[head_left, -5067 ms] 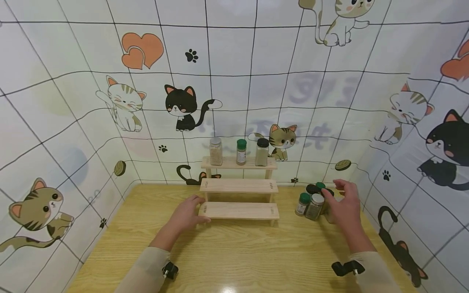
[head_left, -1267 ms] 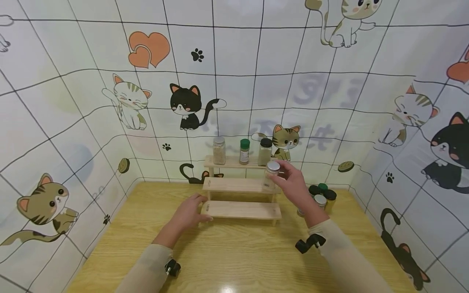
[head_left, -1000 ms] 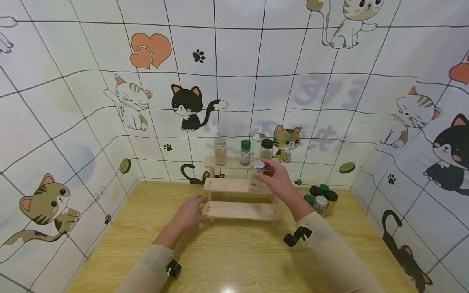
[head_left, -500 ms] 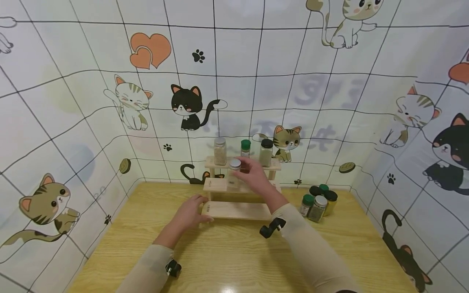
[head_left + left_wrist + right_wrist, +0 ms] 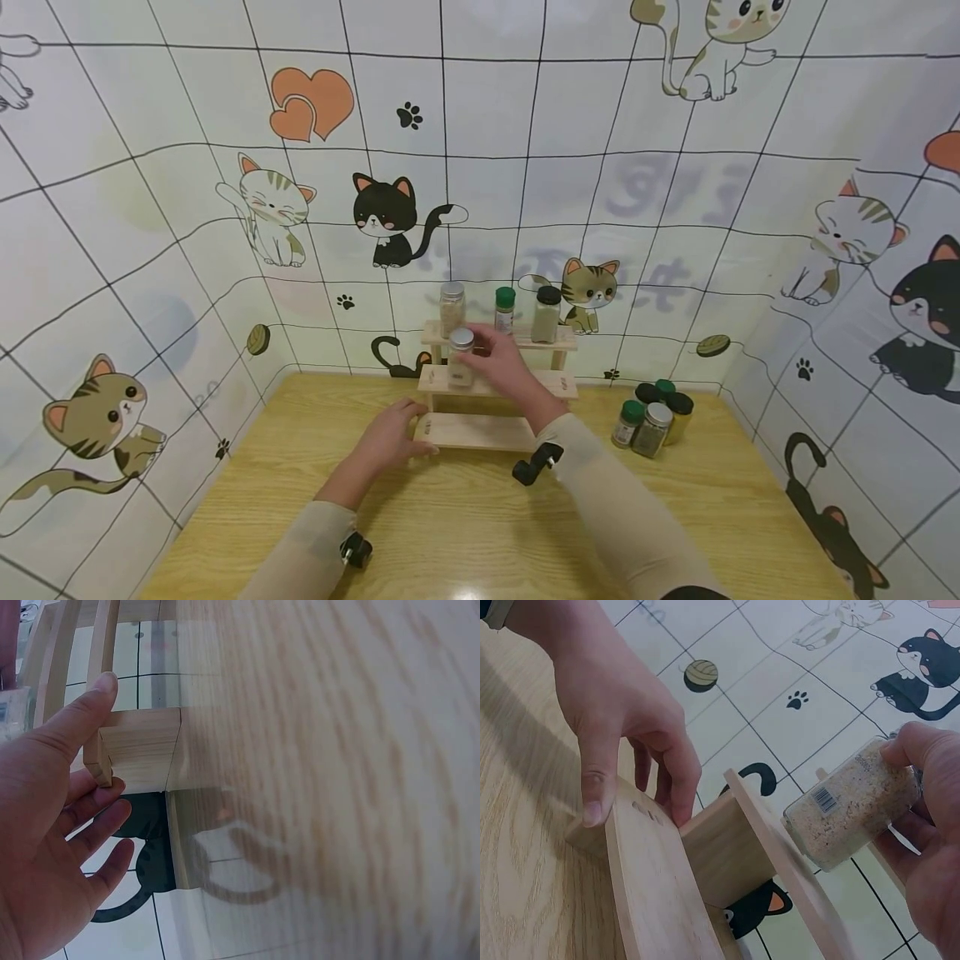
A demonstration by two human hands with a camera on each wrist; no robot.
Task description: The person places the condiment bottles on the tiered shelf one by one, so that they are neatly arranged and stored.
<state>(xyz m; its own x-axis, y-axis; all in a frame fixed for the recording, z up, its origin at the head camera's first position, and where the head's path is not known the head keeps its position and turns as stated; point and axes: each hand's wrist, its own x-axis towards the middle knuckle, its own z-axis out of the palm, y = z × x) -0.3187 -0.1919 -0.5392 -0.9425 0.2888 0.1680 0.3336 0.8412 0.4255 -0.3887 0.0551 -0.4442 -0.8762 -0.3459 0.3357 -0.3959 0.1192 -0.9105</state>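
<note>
My right hand (image 5: 504, 367) holds a spice jar (image 5: 460, 371) with a silver lid by its upper part, over the left end of the middle tier of a wooden step rack (image 5: 480, 432). Pale grainy contents and a barcode label show on the jar (image 5: 847, 814) in the right wrist view. Its base is close to the middle board; whether it touches, I cannot tell. My left hand (image 5: 386, 440) grips the left end of the lowest tier. In the left wrist view the left thumb (image 5: 86, 712) lies on one edge of the board, with fingertips at the opposite edge.
On the top tier stand a silver-lidded jar (image 5: 452, 308), a small green-capped jar (image 5: 505, 310) and a black-capped jar (image 5: 547, 317). Several more jars (image 5: 652, 432) cluster on the wooden table (image 5: 465, 517) at right. A cat-patterned wall covering (image 5: 480, 192) surrounds the table.
The right hand took a silver-lidded spice jar from the cluster at right and carried it left along the middle tier to its left end. The left hand has stayed on the rack.
</note>
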